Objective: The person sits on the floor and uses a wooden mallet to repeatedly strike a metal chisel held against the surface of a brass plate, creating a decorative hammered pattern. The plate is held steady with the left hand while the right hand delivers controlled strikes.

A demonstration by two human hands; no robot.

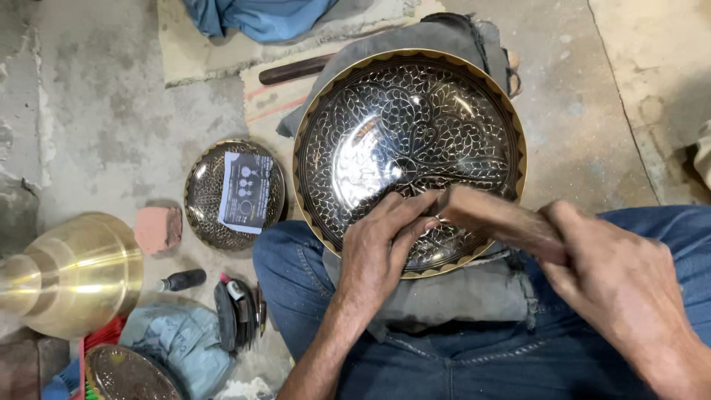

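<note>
A bowl (pixel 409 159) is resting on a cloth (pixel 459 285) across the person's lap, the left hand (pixel 381 248) lying on its near rim and the right hand (pixel 618 285) just right of it. A smaller dish (pixel 204 196) is lying on the floor (pixel 104 111) to the left, a card (pixel 246 191) sitting in it and a brick (pixel 158 229) beside it.

Bare floor (pixel 111 111) lies open at left; the smaller bowl (pixel 234 194) and brick (pixel 158 228) crowd the engraved bowl (pixel 409 148).

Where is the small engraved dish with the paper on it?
In the head view the small engraved dish lies on the floor, left of the large engraved bowl, beside a reddish brick piece.
</note>
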